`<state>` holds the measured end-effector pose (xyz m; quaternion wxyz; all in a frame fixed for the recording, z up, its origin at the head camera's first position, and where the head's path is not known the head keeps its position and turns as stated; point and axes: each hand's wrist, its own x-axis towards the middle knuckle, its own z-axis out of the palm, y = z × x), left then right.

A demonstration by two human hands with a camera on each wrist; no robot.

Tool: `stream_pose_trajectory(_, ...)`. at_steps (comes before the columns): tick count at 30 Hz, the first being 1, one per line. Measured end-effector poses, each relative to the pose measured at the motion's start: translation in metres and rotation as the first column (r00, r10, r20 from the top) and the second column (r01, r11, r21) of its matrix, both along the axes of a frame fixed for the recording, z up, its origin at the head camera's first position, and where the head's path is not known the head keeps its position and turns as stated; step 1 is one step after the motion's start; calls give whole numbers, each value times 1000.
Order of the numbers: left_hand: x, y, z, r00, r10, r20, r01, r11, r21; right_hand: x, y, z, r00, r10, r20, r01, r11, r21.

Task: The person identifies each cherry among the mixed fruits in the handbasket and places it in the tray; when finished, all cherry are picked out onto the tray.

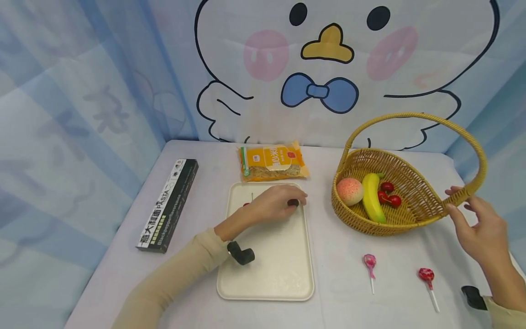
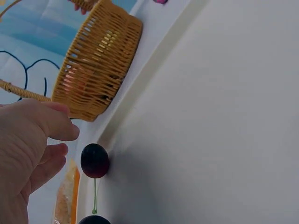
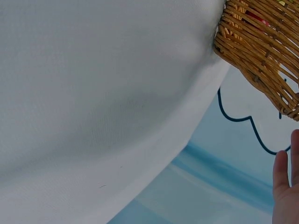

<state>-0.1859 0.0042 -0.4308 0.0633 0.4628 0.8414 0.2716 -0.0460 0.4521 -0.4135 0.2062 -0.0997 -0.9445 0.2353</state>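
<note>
My left hand (image 1: 277,202) is over the upper part of a cream tray (image 1: 267,274), fingers loosely bent. Close to its fingertips is a dark cherry (image 2: 95,160) with a green stem, a small gap showing between them in the left wrist view. Another dark cherry (image 2: 94,220) is cut off by that view's bottom edge. At the right, my right hand (image 1: 481,224) holds the woven basket (image 1: 345,219) where the handle meets the rim, thumb in front and fingertips beyond. Inside the basket are a peach (image 1: 350,191), a banana (image 1: 373,198) and red cherries (image 1: 389,199).
An orange food bag (image 1: 273,162) lies behind the tray. To the left is a black and white pasta box (image 1: 168,205). A pink lollipop (image 1: 370,262) and a red lollipop (image 1: 426,275) lie in front of the basket. A printed curtain (image 1: 320,123) hangs behind the table.
</note>
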Motion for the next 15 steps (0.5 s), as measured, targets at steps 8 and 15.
stream_pose_trajectory(8, 4, 7, 10, 1000, -23, 3, 23, 1000, 3, -1, 1, 0, 1000, 8, -1, -8, 1000, 11)
stream_pose_trajectory(15, 5, 14, 21, 1000, -16, 1, 16, 998, 58, -1, 2, -1, 1000, 8, 4, -8, 1000, 12)
